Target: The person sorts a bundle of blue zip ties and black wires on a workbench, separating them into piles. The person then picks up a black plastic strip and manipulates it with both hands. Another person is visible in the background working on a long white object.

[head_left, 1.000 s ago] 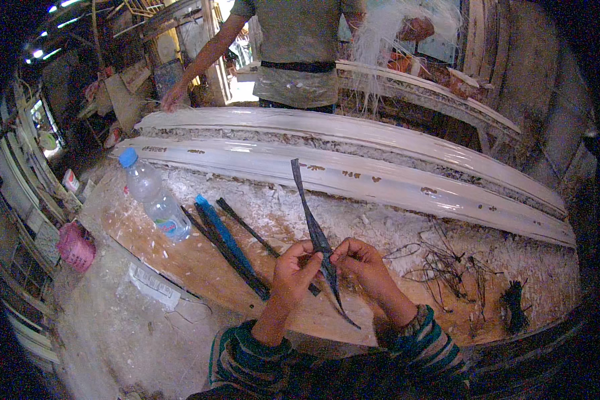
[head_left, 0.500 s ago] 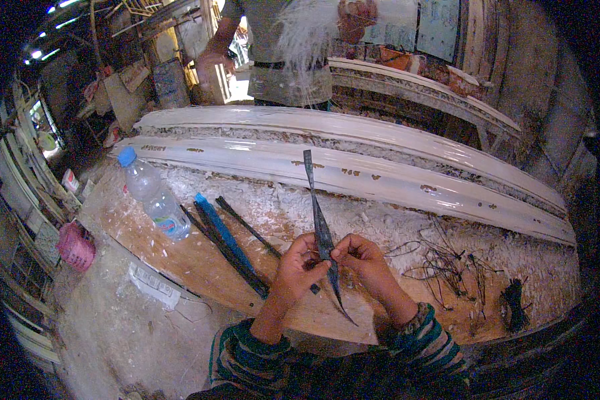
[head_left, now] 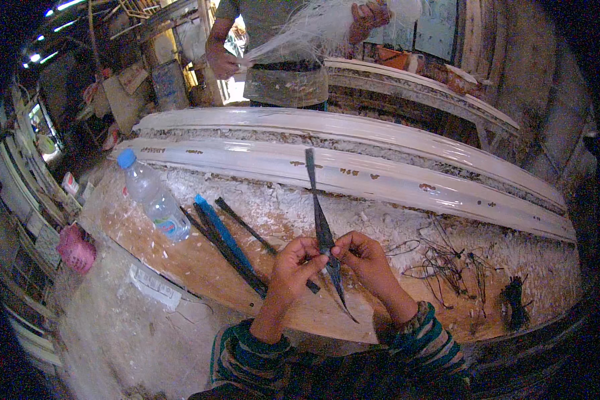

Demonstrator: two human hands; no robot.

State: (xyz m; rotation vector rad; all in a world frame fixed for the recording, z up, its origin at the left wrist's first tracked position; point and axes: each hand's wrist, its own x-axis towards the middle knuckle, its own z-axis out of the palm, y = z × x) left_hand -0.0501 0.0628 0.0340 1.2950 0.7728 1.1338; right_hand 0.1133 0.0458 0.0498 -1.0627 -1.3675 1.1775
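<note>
Between my hands stands a long dark grey strip (head_left: 321, 223), wide in the middle and tapering to a thin curled lower tip. My left hand (head_left: 296, 264) pinches its middle from the left, thumb and fingers pressed together. From the other side, my right hand (head_left: 361, 259) holds its edge in a pinch close to the left fingertips. Left of my hands, several black strips (head_left: 228, 255) and a blue strip (head_left: 221, 230) lie on the wooden board (head_left: 200, 273). One short black strip (head_left: 247, 225) passes partly behind my left hand.
A plastic bottle (head_left: 155, 197) with a blue cap stands at the left. Two long white glossy mouldings (head_left: 247, 155) cross behind the board. Tangled dark cords (head_left: 447, 267) and a black bundle (head_left: 515, 303) lie right. Across the bench a person (head_left: 283, 73) holds white fibres (head_left: 300, 30).
My hands stay nearly in place, still pinching the strip, whose lower part has turned slightly. Across the bench, the person has spread the white fibres sideways between both hands.
</note>
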